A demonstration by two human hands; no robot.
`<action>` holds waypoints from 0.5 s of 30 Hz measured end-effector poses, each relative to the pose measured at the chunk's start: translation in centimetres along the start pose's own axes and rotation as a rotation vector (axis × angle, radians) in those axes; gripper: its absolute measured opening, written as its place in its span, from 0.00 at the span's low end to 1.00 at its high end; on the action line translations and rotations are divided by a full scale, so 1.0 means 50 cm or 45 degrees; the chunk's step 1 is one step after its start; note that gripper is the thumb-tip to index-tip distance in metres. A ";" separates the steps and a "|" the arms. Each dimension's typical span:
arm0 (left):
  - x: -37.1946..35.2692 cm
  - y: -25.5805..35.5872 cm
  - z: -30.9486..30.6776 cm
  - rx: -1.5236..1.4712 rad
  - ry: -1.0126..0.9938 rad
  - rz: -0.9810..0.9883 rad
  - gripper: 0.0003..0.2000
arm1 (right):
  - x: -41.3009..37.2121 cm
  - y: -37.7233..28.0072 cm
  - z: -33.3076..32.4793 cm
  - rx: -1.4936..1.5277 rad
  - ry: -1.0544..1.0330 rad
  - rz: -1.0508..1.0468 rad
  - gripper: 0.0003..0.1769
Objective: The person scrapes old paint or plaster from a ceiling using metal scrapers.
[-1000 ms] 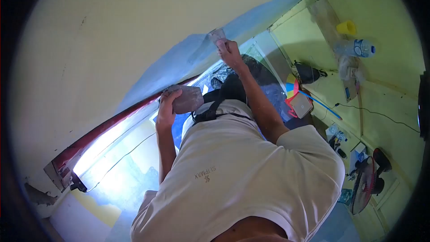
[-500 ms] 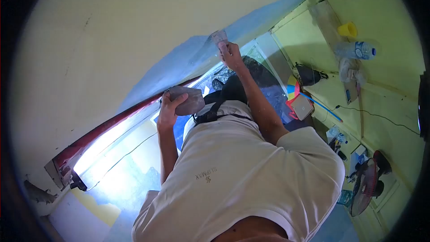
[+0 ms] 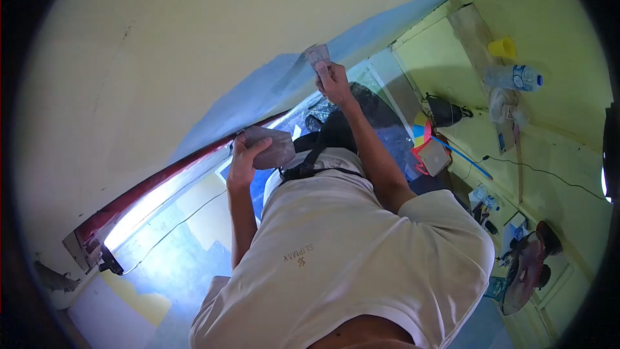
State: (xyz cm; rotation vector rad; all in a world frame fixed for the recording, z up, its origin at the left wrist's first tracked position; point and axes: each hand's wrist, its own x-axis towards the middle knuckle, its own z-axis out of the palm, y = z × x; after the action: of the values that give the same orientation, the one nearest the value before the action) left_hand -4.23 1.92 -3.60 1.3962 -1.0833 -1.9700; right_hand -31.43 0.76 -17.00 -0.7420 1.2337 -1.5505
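Observation:
My right hand [image 3: 334, 82] is closed round a putty knife [image 3: 317, 54], its thumb laid along the tool. The grey, smeared blade is right at the wall [image 3: 161, 45], over the edge where cream paint meets a blue patch [image 3: 271, 84]. Lower and to the left, my left hand [image 3: 243, 158] grips a flat grey plate [image 3: 274, 148], with the thumb across its face and the other fingers hidden behind. The plate is held in front of my waist, below the blue patch.
A dark red edge [image 3: 148, 184] runs below the wall beside a bright lamp [image 3: 132, 223]. On the right, a ledge board [image 3: 469, 29] carries a yellow cup [image 3: 502, 47] and a plastic bottle [image 3: 515, 78]. Beyond stand a fan [image 3: 524, 271] and a cable [image 3: 549, 169].
The view has shifted slightly. Both hands keep their holds, and the putty knife stays at almost the same spot on the wall.

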 end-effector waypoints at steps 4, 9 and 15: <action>-0.002 0.010 -0.002 0.051 0.019 -0.013 0.12 | 0.002 0.009 0.012 0.059 0.042 -0.026 0.24; 0.006 0.000 -0.012 0.016 -0.028 -0.021 0.12 | -0.001 0.014 0.010 -0.053 0.073 -0.059 0.25; 0.000 -0.011 -0.017 0.006 0.001 -0.033 0.12 | -0.018 -0.009 0.020 0.016 0.050 -0.042 0.25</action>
State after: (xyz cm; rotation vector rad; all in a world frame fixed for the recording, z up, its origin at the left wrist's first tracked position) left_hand -3.41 1.93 -4.19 1.4198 -1.0753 -1.9859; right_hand -30.40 1.27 -16.18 -0.7302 1.2449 -1.6056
